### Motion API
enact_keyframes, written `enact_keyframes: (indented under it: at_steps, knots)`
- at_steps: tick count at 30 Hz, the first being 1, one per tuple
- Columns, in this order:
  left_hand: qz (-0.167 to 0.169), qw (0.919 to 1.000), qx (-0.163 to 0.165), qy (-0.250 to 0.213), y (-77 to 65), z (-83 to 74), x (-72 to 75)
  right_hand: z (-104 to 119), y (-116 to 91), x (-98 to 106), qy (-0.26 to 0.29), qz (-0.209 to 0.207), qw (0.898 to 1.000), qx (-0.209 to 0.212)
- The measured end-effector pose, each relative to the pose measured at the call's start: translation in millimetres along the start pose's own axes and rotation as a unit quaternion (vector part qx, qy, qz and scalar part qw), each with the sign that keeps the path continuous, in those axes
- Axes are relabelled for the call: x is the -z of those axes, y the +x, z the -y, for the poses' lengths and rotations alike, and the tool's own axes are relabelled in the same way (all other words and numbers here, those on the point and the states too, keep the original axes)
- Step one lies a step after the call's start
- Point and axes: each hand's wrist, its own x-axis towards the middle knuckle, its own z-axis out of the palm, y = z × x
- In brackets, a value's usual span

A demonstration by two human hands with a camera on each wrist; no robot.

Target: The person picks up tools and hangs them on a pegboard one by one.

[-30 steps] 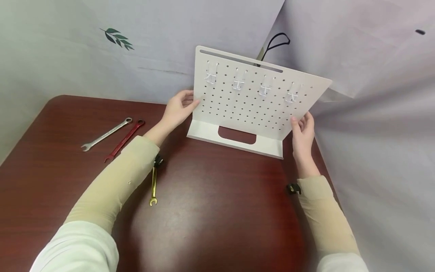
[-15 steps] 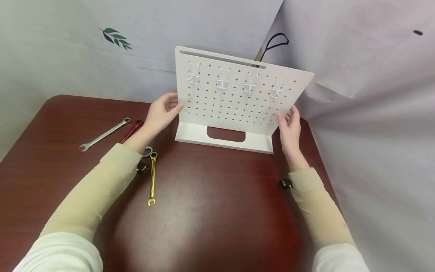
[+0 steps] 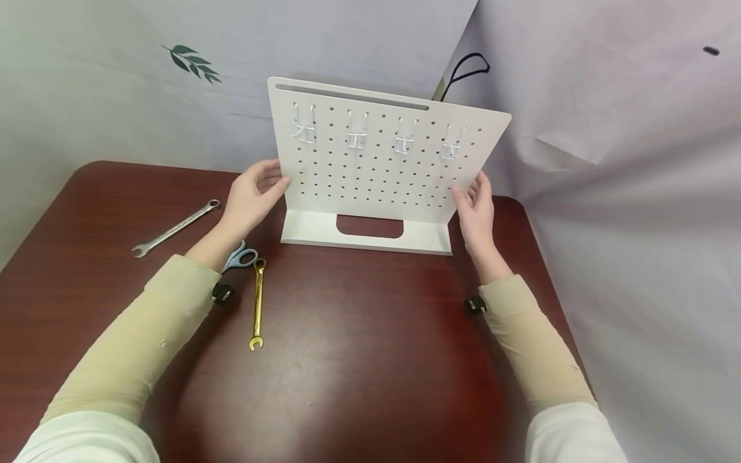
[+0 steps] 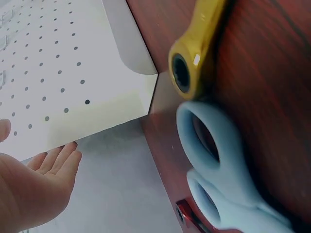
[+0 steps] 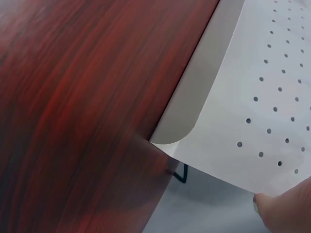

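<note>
A white pegboard stand point(image 3: 370, 170) stands upright on its flanged base at the back of the table. Along its top row hang several clear-and-white hooks point(image 3: 357, 136). My left hand point(image 3: 250, 196) holds the board's left edge, thumb in front and fingers behind. At the opposite edge, my right hand point(image 3: 477, 209) grips it the same way; the right wrist view shows only part of that thumb point(image 5: 284, 208). Light-blue scissors point(image 3: 242, 256) lie beside my left wrist, their blades hidden by the arm. Close by is a gold combination wrench point(image 3: 258, 305).
A silver wrench point(image 3: 176, 228) lies on the dark red table point(image 3: 359, 360), left of my left arm. Part of a red wrench point(image 4: 192, 216) shows in the left wrist view. Behind the board, a black loop point(image 3: 470, 67) sticks up near the fabric wall point(image 3: 625, 212).
Both hands have shifted the pegboard stand to the left and it is still upright. The scissors have come into sight by my left wrist, while the arm now covers the red wrench.
</note>
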Motion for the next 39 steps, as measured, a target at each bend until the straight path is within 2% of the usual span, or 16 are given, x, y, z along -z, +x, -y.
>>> enact_keyframes:
  at_steps: [7,15,17,21,24,27,33,39]
  knots:
    - [-0.011,0.9999,0.003,0.009,-4.4,2.5,8.7,2,-3,-11,0.001,0.014,1.0,-0.004]
    - [-0.021,0.9997,0.005,0.01,-6.7,6.5,16.6,1,-6,-15,-0.013,0.03,0.999,0.011]
    - [-0.019,0.9998,0.005,0.01,-7.3,6.5,17.3,1,-6,-14,-0.021,0.035,0.999,0.013]
    - [-0.018,0.9998,0.004,0.011,-6.8,7.5,17.0,-1,-5,-8,-0.073,0.034,0.997,0.022]
    - [-0.018,0.9998,0.004,0.013,-5.9,8.5,16.5,-2,-3,-2,-0.112,0.023,0.993,0.043]
    - [-0.017,0.9997,0.006,0.014,-5.0,8.9,16.7,3,1,6,-0.128,0.002,0.989,0.077]
    - [-0.014,0.9998,0.009,0.014,-4.6,10.5,18.7,25,18,17,-0.106,-0.055,0.98,0.157]
    - [-0.015,0.9997,0.011,0.014,-5.4,10.8,21.3,54,39,17,-0.085,-0.086,0.963,0.239]
